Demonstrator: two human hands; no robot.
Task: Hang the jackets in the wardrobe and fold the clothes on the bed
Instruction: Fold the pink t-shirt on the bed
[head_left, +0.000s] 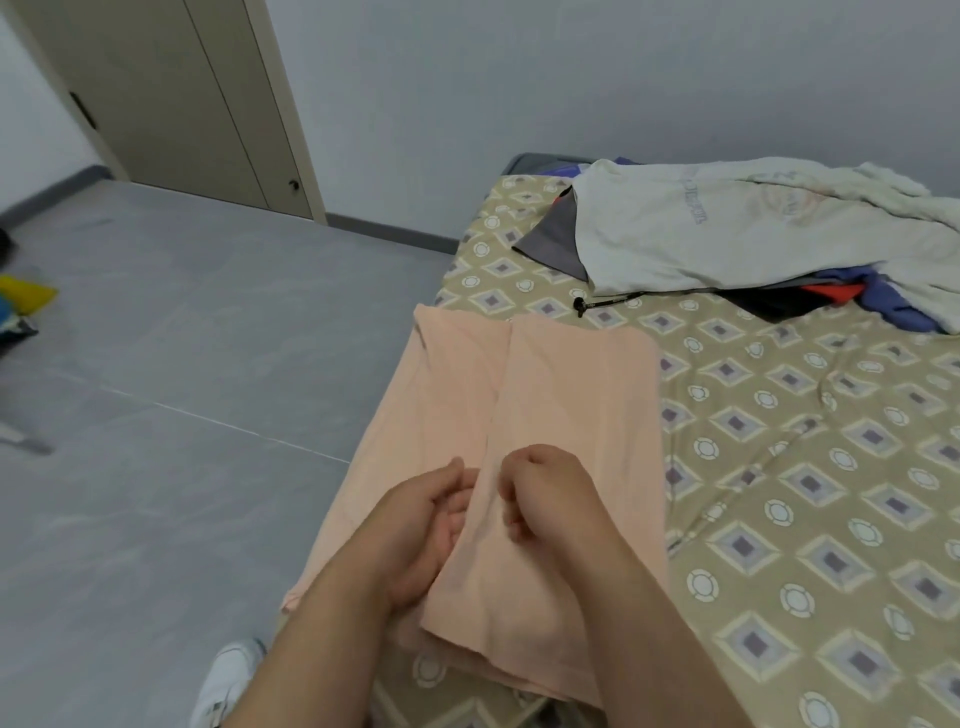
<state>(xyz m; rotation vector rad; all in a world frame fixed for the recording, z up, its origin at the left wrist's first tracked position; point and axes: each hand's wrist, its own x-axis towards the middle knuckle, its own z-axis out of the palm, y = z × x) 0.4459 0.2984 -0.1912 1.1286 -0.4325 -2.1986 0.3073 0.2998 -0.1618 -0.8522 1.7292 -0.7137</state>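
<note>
Both hands grip the peach garment (571, 395) on the bed (805, 467).
The left hand (431, 525) curls its fingers under the raised middle fold; the right hand (545, 499) pinches it from above. The garment lies along the bed's edge, beside open grey floor (182, 389); the pile of clothes (727, 234) is well apart, farther up the bed.

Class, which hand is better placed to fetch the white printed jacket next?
Probably the right hand: both grip the peach fabric garment, but the white printed jacket lies far right on the patterned bed; the left hand is floor-side.
</note>
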